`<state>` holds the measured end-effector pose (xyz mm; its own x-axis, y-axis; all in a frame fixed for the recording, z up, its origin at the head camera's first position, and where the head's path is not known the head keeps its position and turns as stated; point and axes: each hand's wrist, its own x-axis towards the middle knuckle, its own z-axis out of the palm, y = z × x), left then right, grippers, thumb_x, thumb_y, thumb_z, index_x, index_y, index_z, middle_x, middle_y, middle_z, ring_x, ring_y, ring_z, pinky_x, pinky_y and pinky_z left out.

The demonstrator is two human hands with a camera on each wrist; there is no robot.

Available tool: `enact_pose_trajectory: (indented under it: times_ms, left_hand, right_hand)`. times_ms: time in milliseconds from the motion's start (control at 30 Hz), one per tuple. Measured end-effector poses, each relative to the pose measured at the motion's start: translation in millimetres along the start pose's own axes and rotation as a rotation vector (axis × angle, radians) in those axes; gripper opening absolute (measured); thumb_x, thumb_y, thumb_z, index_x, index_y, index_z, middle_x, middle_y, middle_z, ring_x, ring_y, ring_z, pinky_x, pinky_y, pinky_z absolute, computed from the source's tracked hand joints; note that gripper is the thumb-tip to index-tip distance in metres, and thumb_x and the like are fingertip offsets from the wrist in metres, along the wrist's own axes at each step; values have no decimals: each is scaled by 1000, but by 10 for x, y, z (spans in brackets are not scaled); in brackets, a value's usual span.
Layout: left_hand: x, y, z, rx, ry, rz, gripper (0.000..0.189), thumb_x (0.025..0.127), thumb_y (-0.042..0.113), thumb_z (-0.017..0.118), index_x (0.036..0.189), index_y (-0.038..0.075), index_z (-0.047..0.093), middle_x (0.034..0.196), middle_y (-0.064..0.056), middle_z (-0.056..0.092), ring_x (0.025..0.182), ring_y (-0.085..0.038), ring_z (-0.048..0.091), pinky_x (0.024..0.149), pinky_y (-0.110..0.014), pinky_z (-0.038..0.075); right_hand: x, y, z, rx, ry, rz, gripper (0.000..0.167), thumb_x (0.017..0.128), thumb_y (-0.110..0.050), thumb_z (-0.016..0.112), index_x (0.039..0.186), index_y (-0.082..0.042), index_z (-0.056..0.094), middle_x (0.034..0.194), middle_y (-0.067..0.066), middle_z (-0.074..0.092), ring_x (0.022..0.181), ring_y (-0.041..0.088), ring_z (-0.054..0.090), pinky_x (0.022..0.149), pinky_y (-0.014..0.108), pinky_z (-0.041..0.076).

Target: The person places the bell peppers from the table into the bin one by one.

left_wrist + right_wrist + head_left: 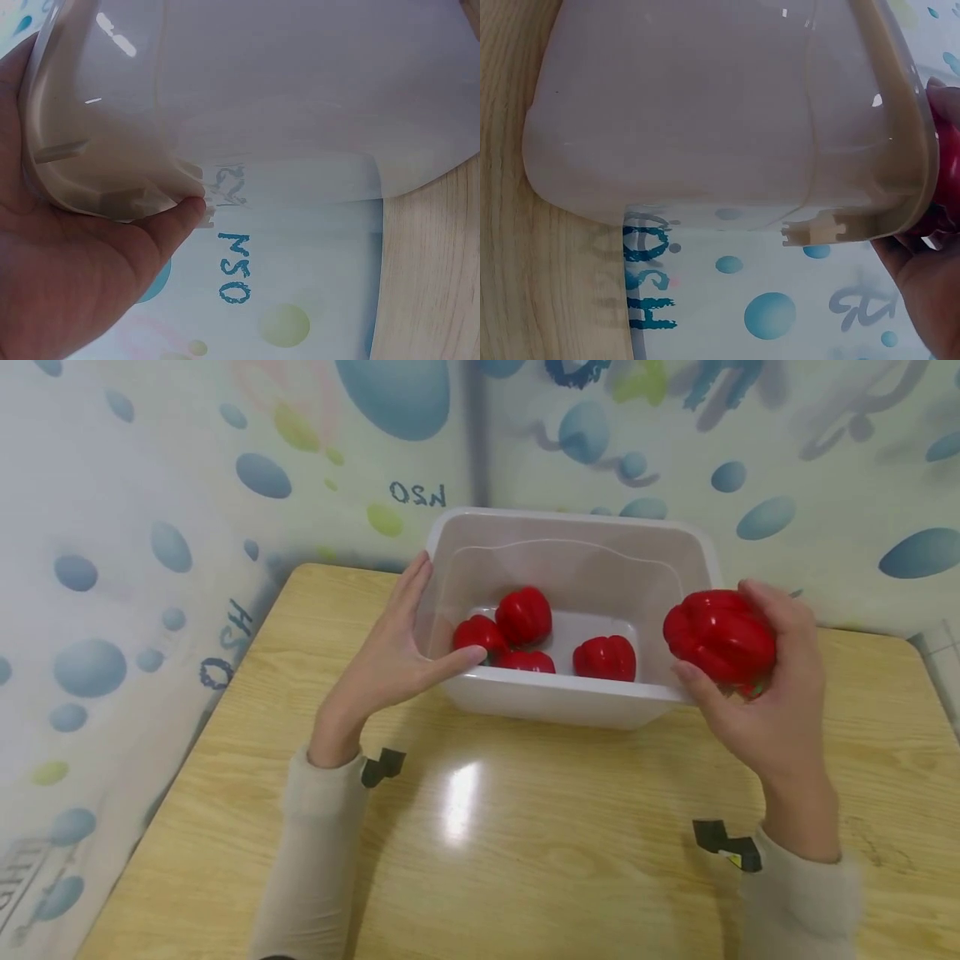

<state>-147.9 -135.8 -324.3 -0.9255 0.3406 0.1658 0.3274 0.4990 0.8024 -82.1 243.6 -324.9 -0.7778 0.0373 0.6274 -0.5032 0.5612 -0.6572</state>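
Observation:
A white plastic bin (555,695) stands on the table against the wall. Inside it lie several glossy red bell peppers, among them one bell pepper (524,616) toward the left and another bell pepper (604,658) right of centre. My left hand (393,647) grips the bin's left front corner, thumb along the front rim and fingers at the left side. In the left wrist view the thumb (176,221) presses under the rim. My right hand (787,685) holds another red bell pepper (722,637) by the bin's right end, at rim height.
The wooden table (525,835) extends in front of the bin and to both sides. Behind it and at the left rises a pale wall (322,410) printed with blue and green spots. Dark tags (382,767) show at both sleeve cuffs.

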Motion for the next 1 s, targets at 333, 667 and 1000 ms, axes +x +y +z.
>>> enact_pose_trajectory:
  times_ms: [333,667,1000]
  left_hand:
    - [6,-1,3,-1,-4,9,111,86,43,84,171,31,13,175,9,19,151,-22,38,114,-55,51]
    - [3,-5,-1,6,1,8,112,85,44,84,171,30,14,175,8,20,150,-23,39,113,-54,52]
    - [2,-5,2,2,4,11,111,85,44,84,171,31,14,174,8,22,147,-24,42,110,-53,54]
  right_hand:
    - [-25,12,33,-9,-26,11,86,67,0,85,148,-1,54,160,6,52,148,20,46,109,12,48]
    - [-21,40,57,-26,-32,-31,77,73,-10,84,145,1,57,158,13,52,147,18,46,111,13,46]
    - [-15,75,66,9,31,-50,68,90,-40,78,139,4,61,151,9,59,140,13,53,113,17,47]
